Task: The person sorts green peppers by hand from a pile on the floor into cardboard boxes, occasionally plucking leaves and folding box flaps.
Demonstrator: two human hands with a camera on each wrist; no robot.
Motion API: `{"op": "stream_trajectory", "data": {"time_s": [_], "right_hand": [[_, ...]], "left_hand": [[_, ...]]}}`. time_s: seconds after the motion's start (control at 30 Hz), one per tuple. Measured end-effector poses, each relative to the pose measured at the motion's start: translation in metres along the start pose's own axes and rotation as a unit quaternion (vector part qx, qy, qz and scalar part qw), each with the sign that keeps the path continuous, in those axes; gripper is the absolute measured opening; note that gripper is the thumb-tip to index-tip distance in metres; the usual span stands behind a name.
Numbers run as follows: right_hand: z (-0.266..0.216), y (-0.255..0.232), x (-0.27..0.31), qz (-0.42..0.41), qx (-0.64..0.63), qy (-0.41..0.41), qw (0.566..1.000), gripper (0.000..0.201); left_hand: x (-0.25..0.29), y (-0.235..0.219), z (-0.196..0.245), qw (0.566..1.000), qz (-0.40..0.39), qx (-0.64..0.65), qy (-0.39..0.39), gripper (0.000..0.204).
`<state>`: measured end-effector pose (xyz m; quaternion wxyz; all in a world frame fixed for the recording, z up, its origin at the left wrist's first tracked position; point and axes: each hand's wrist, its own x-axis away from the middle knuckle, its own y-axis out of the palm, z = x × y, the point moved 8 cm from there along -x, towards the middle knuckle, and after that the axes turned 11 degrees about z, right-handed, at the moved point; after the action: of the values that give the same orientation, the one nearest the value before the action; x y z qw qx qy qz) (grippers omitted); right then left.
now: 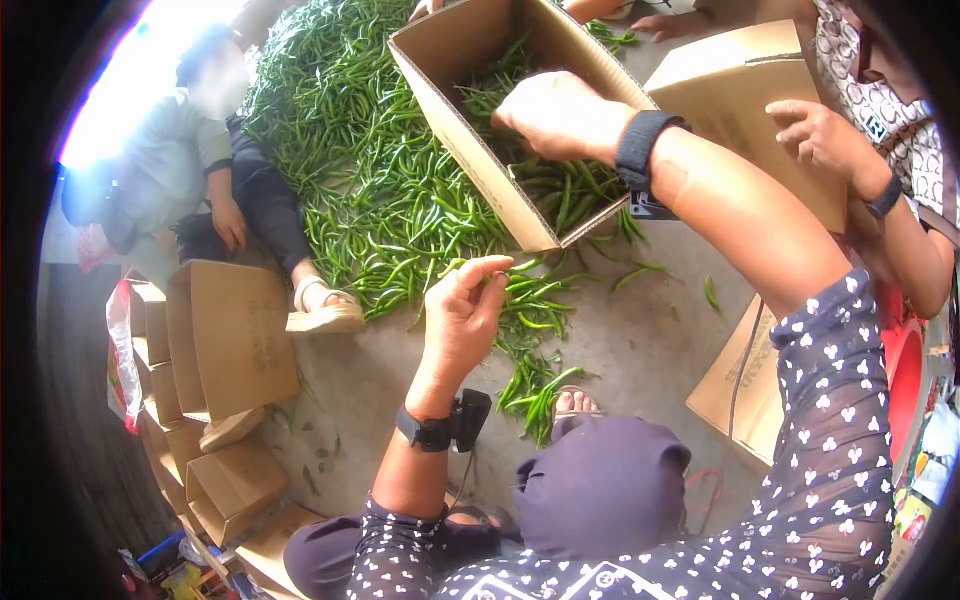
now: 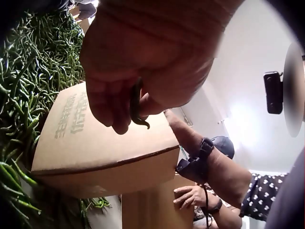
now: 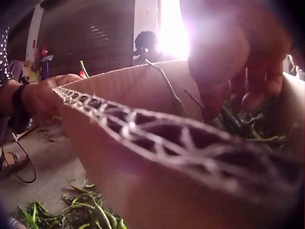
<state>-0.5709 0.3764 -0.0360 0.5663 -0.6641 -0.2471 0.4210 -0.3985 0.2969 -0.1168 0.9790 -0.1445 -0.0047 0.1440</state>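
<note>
Though outside the box [image 1: 475,155], chili [image 2: 136,106] in left hand [image 1: 463,318].

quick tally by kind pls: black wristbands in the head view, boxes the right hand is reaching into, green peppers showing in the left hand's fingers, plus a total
black wristbands: 3
box around the right hand: 1
green pepper in the left hand: 1
total: 5

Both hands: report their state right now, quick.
Left hand: closed, pinching a green pepper.
Right hand: inside the cardboard box, fingers bent; whether its grip holds anything cannot be told.
</note>
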Motion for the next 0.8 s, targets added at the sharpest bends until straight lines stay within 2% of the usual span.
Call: {"op": "stream_trajectory", "data": {"time_s": [0.07,0.13,0.27,0.3,0.33,0.4,0.47,0.53,0.57,0.6,0.7,0.73,0.8], "right_hand": [[0.003,0.009,-0.006,-0.023,0.025,0.011,0.999,0.018],[0.009,0.013,-0.012,-0.048,0.057,0.043,0.996,0.013],[0.011,-0.012,-0.001,-0.018,0.034,0.04,0.998,0.01],[0.011,-0.03,0.006,0.049,-0.093,0.052,0.993,0.012],[0.012,-0.049,0.015,0.112,-0.219,0.064,0.967,0.014],[0.027,-0.08,0.05,0.162,-0.318,0.171,0.918,0.015],[0.04,-0.117,0.095,0.25,-0.317,0.198,0.893,0.013],[0.054,-0.136,0.162,0.33,-0.309,0.364,0.814,0.01],[0.056,-0.131,0.198,0.333,-0.268,0.416,0.802,0.01],[0.057,-0.116,0.233,0.334,-0.227,0.466,0.787,0.011],[0.018,-0.023,0.298,0.113,-0.05,0.434,0.892,0.028],[0.003,0.006,0.313,0.045,0.018,0.404,0.913,0.035],[-0.009,0.04,0.317,0.031,-0.173,0.544,0.82,0.054]], "left_hand": [[0.002,0.003,0.006,0.999,-0.012,-0.03,0.036,0.019],[0.0,0.003,0.006,0.998,-0.014,-0.043,0.035,0.018],[0.001,0.005,0.006,1.0,-0.006,0.005,0.027,0.017],[0.002,0.004,0.007,1.0,-0.005,0.006,0.024,0.017],[0.002,0.003,0.011,1.0,-0.007,0.008,0.022,0.017],[0.001,0.001,0.017,0.999,0.015,0.032,0.008,0.017],[0.0,0.001,0.013,0.998,0.018,0.063,0.0,0.016],[-0.001,0.0,0.008,0.999,0.004,0.041,-0.014,0.017],[-0.001,0.001,0.012,0.999,0.01,0.048,0.004,0.017],[-0.002,0.0,0.023,0.999,0.018,0.043,0.02,0.017],[-0.015,-0.001,0.071,0.99,0.034,0.041,0.13,0.017],[-0.022,0.0,0.094,0.984,0.023,-0.048,0.167,0.017],[-0.032,0.009,0.14,0.95,0.014,-0.053,0.308,0.02]]}}
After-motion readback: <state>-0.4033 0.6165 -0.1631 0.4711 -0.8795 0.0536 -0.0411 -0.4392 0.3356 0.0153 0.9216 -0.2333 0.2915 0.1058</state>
